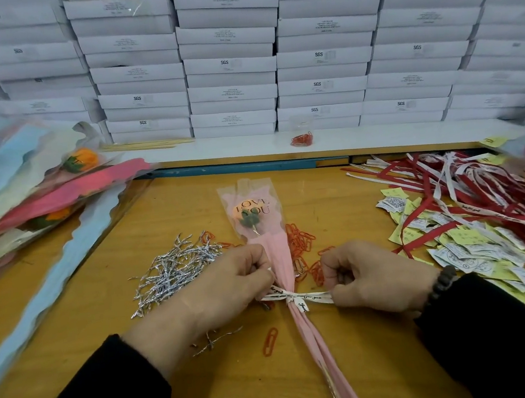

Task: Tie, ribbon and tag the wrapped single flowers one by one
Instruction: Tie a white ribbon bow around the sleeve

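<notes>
**Both ends of the ribbon held at the stem**

Centre of the frame: the pink wrapped flower (258,218) lies on the wooden table (165,215), bloom toward the top. A white ribbon (297,298) crosses its gathered neck in a knot. Left hand (231,283) pinches one ribbon end, right hand (373,276) pinches the other. Silver twist ties (174,269) lie at centre left, orange paper clips (301,243) just beside the wrap, tags (466,242) and red ribbons (495,180) at right.
</notes>
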Tool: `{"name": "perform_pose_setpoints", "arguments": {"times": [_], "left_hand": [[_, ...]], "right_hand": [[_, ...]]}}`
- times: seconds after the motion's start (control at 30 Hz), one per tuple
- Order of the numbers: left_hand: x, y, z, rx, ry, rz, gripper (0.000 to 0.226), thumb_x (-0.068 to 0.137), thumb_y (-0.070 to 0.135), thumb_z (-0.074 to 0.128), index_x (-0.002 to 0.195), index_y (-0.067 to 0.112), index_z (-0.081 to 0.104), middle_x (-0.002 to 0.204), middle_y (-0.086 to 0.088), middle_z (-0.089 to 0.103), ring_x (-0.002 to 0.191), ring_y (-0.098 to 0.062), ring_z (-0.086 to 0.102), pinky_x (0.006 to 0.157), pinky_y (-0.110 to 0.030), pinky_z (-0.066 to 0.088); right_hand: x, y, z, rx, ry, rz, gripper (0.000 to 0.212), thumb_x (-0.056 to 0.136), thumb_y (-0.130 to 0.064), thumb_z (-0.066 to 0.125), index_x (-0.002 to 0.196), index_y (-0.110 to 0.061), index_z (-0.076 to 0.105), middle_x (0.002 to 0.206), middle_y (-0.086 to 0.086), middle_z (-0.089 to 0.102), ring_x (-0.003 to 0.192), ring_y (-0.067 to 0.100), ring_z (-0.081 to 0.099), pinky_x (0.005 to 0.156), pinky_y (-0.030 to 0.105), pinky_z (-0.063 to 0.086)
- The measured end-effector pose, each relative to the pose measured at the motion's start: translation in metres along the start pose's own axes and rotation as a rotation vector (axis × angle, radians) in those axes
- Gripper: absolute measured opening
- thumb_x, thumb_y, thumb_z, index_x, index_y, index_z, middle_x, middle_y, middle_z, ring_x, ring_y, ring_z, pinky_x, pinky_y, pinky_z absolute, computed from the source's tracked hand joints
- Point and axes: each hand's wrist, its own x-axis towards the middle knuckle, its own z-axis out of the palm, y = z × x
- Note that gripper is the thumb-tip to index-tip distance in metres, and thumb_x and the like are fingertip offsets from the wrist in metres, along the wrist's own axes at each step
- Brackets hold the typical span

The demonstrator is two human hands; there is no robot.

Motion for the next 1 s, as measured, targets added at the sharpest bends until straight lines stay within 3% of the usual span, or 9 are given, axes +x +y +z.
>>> {"name": "perform_pose_setpoints", "arguments": {"times": [0.13,0.23,0.33,0.4,0.47,0.57,0.67,0.83,1.0], "left_hand": [[0.001,-0.003,0.0,0.017,0.007,0.003,0.022,0.09,0.003,0.048,0.07,0.009,0.046,0.058,0.0,0.044,0.044,-0.003,0.033,0.046,-0.013,0.028],[0.001,-0.004,-0.001,-0.015,0.047,0.022,0.019,0.09,0.004,0.05,0.072,0.009,0.049,0.056,0.002,0.05,0.041,-0.001,0.034,0.045,-0.011,0.029],[0.002,-0.006,-0.003,-0.118,0.1,0.049,0.018,0.091,0.011,0.053,0.074,0.009,0.049,0.059,-0.004,0.056,0.049,-0.008,0.042,0.051,-0.016,0.034],[0.005,-0.008,-0.003,-0.162,0.137,0.039,0.019,0.091,0.016,0.054,0.075,0.008,0.049,0.061,-0.009,0.057,0.056,-0.015,0.047,0.059,-0.028,0.037],[0.007,-0.011,-0.003,-0.217,0.178,0.027,0.02,0.092,0.019,0.053,0.078,0.006,0.049,0.062,-0.014,0.056,0.053,-0.017,0.05,0.058,-0.029,0.038],[0.009,-0.012,-0.004,-0.286,0.216,0.019,0.02,0.093,0.022,0.051,0.082,0.006,0.049,0.053,-0.01,0.058,0.043,-0.011,0.051,0.045,-0.017,0.039],[0.009,-0.012,-0.005,-0.321,0.24,0.032,0.019,0.094,0.025,0.048,0.086,0.008,0.05,0.055,-0.013,0.064,0.047,-0.016,0.05,0.045,-0.017,0.039],[0.009,-0.014,-0.007,-0.38,0.401,-0.01,0.023,0.093,0.028,0.05,0.083,0.008,0.052,0.052,-0.007,0.059,0.039,-0.009,0.047,0.04,-0.017,0.035],[0.014,-0.02,-0.009,-0.445,0.435,-0.097,0.031,0.092,0.033,0.05,0.083,0.004,0.055,0.051,-0.001,0.058,0.038,-0.007,0.05,0.04,-0.016,0.036]], "right_hand": [[0.003,0.001,0.001,-0.008,0.005,0.005,0.015,0.08,-0.012,0.063,0.068,-0.017,0.056,0.069,-0.002,0.053,0.062,0.008,0.046,0.057,0.023,0.039],[0.002,0.001,0.002,0.051,0.027,0.009,0.012,0.082,-0.015,0.06,0.07,-0.018,0.058,0.069,-0.003,0.054,0.06,0.005,0.046,0.055,0.019,0.039],[0.001,-0.007,0.008,0.062,0.127,0.012,0.023,0.08,-0.041,0.061,0.073,-0.02,0.056,0.064,-0.007,0.05,0.057,0.005,0.043,0.054,0.021,0.036],[0.002,-0.016,0.017,-0.048,0.207,0.002,0.039,0.073,-0.059,0.055,0.071,-0.02,0.052,0.064,-0.007,0.047,0.058,0.007,0.041,0.054,0.023,0.034],[0.002,-0.023,0.027,-0.156,0.233,-0.016,0.047,0.067,-0.066,0.049,0.07,-0.02,0.048,0.066,-0.005,0.048,0.06,0.011,0.044,0.055,0.029,0.037],[0.002,-0.028,0.036,-0.251,0.242,0.006,0.042,0.072,-0.06,0.054,0.068,-0.019,0.048,0.07,-0.002,0.055,0.068,0.017,0.053,0.061,0.035,0.043],[0.004,-0.027,0.038,-0.25,0.254,0.013,0.031,0.077,-0.044,0.059,0.068,-0.015,0.053,0.071,0.003,0.059,0.068,0.019,0.056,0.061,0.034,0.045],[0.008,-0.026,0.036,0.056,0.286,0.023,0.023,0.08,-0.029,0.064,0.065,-0.013,0.056,0.052,-0.006,0.046,0.047,0.004,0.041,0.049,0.02,0.036],[0.007,-0.033,0.042,0.268,0.319,0.005,0.02,0.079,-0.021,0.066,0.064,-0.011,0.056,0.052,-0.002,0.052,0.045,0.008,0.046,0.05,0.028,0.042]]}}
